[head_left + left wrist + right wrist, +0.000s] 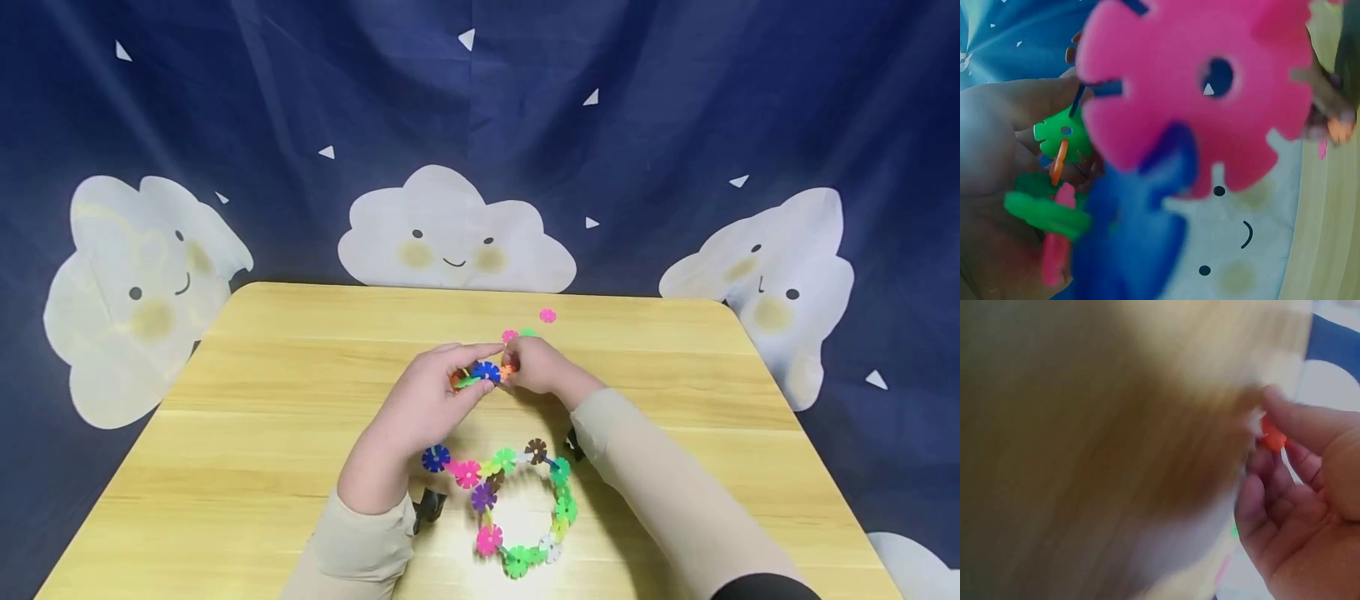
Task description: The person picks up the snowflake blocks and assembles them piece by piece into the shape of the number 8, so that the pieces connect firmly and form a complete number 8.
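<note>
My left hand (pixel 431 392) grips a cluster of linked plastic snowflake discs above the table, among them a blue disc (pixel 486 372) and a green one (pixel 1063 134). In the left wrist view a large pink disc (pixel 1154 81) and a blurred blue disc (pixel 1129 231) loom close to the camera, hiding part of the hand. My right hand (pixel 536 365) pinches an orange disc (pixel 1272 434) between thumb and fingers, right beside the blue disc. Nearer me lies a ring of joined discs (pixel 566 507) in several colours, with a short tail ending in a dark blue disc (pixel 436 457).
Loose discs lie beyond my right hand: a pink one (pixel 547 316) farthest back, another pink one (pixel 510 336) and a green one (pixel 528 332). The wooden table (pixel 247 400) ends at a dark blue curtain (pixel 637 150) printed with clouds.
</note>
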Tool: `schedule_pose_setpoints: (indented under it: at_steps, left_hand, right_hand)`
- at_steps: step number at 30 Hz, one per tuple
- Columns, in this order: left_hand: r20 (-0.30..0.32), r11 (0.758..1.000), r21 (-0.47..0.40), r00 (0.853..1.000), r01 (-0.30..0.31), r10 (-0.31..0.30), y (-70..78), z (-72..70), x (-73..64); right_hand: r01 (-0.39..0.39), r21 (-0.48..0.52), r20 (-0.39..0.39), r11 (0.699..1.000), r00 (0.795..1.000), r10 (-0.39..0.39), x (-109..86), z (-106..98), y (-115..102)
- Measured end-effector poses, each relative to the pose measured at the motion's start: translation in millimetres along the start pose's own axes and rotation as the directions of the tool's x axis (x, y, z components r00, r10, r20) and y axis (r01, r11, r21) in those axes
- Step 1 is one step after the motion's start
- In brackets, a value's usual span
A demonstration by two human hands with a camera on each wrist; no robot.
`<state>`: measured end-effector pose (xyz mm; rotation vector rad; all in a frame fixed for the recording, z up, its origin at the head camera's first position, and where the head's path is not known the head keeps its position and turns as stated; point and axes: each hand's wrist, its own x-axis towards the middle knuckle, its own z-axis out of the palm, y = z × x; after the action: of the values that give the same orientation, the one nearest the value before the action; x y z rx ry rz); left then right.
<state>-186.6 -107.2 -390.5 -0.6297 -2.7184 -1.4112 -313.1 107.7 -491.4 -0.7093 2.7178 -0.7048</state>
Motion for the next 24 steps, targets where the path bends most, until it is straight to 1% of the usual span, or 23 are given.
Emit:
schedule_pose_setpoints:
  at_steps: [3,5,6,7,8,9,10,12,14,15,16,19,21,24]
  left_hand:
    - [0.006,1.000,0.028,1.000,-0.006,0.006,0.4,0.9,-0.1]
    - [0.000,1.000,0.023,1.000,-0.004,0.004,0.9,1.4,-0.1]
    - [-0.007,1.000,0.017,1.000,-0.001,0.001,0.6,1.7,0.1]
    - [-0.013,1.000,0.005,1.000,0.001,-0.001,0.3,2.0,0.3]
    - [-0.020,1.000,-0.006,1.000,0.001,-0.001,0.1,2.1,0.4]
    - [-0.030,1.000,-0.019,1.000,0.001,-0.001,0.1,2.1,0.4]
    - [-0.039,1.000,-0.030,0.999,0.000,-0.001,0.2,2.5,0.8]
    - [-0.053,0.998,-0.057,0.999,-0.001,-0.002,0.5,3.2,1.2]
    - [-0.067,0.997,-0.079,0.998,-0.002,-0.004,1.5,3.7,1.2]
    - [-0.076,0.996,-0.089,0.997,-0.002,-0.005,1.7,4.1,1.3]
    - [-0.083,0.995,-0.098,0.997,-0.001,-0.007,2.2,4.5,1.3]
    - [-0.094,0.992,-0.125,0.996,-0.006,-0.006,2.8,5.9,1.8]
    - [-0.092,0.990,-0.143,0.996,-0.012,-0.001,3.0,7.3,2.3]
    - [-0.083,0.987,-0.159,0.997,-0.020,0.007,4.3,9.5,2.9]
  right_hand:
    - [0.006,0.091,-0.052,0.996,0.999,-0.002,-21.5,-9.0,1.8]
    - [0.020,0.175,-0.130,0.984,0.991,0.003,-38.5,-14.4,0.5]
    - [0.038,0.219,-0.181,0.975,0.983,0.002,-47.6,-17.6,-1.8]
    - [0.066,0.263,-0.238,0.962,0.971,-0.001,-56.8,-20.2,-4.9]
    - [0.098,0.304,-0.296,0.948,0.955,-0.004,-66.0,-22.5,-8.8]
    - [0.137,0.349,-0.353,0.927,0.936,-0.006,-74.9,-24.4,-13.8]
    - [0.185,0.386,-0.410,0.904,0.912,-0.012,-84.1,-26.2,-19.0]
    - [0.290,0.438,-0.502,0.851,0.864,-0.036,-100.5,-27.9,-30.0]
    - [0.389,0.472,-0.570,0.791,0.819,-0.063,-113.2,-27.1,-39.7]
    - [0.430,0.486,-0.594,0.761,0.801,-0.073,-117.8,-26.2,-44.2]
    - [0.460,0.491,-0.612,0.739,0.786,-0.083,-121.3,-25.0,-48.1]
    - [0.516,0.512,-0.648,0.686,0.757,-0.086,-127.1,-21.8,-57.6]
    - [0.529,0.528,-0.659,0.664,0.749,-0.072,-128.7,-20.5,-62.0]
    - [0.528,0.558,-0.664,0.640,0.747,-0.038,-130.6,-19.9,-66.1]
